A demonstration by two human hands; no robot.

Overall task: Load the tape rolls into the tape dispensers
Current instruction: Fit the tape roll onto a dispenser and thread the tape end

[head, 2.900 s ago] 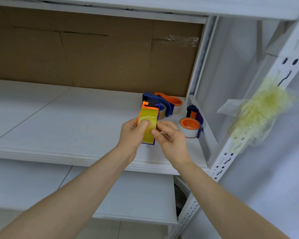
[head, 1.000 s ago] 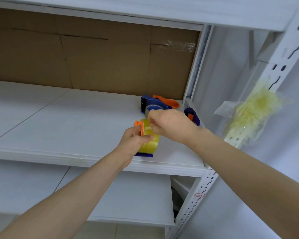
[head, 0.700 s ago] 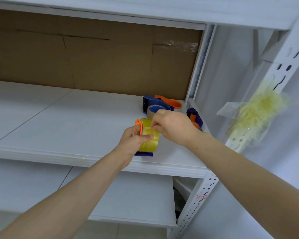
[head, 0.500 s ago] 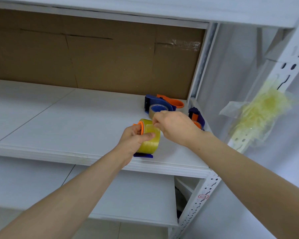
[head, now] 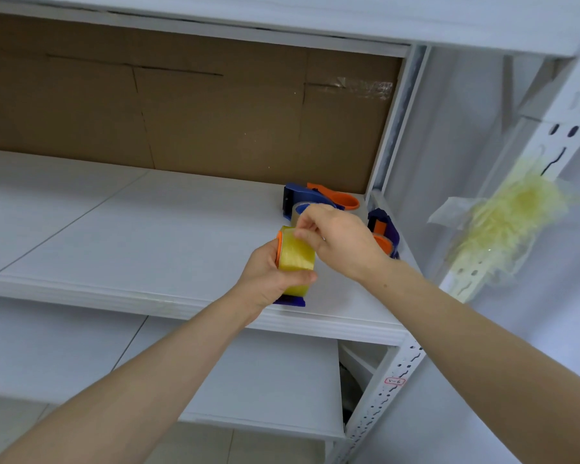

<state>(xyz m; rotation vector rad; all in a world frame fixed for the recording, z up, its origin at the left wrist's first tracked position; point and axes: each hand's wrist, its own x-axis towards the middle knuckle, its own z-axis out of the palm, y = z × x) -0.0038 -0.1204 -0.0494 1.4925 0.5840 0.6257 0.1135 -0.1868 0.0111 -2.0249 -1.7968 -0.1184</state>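
Note:
My left hand grips a yellowish tape roll seated in an orange and blue tape dispenser, whose blue foot shows below my fingers, near the front of the white shelf. My right hand reaches over the roll from the right, with thumb and forefinger pinched at the roll's top edge. Behind my hands a second blue and orange dispenser with tape lies on the shelf. A third dispenser sits at the right, partly hidden by my right hand.
Brown cardboard backs the shelf. A white perforated upright stands at the right, with a pale yellow fluffy bundle in clear plastic hanging on it. A lower shelf lies below.
The dispenser was turned from upright, tape face toward me, to resting low on the shelf. My right hand moved from its right side to over the roll's top, pinching there.

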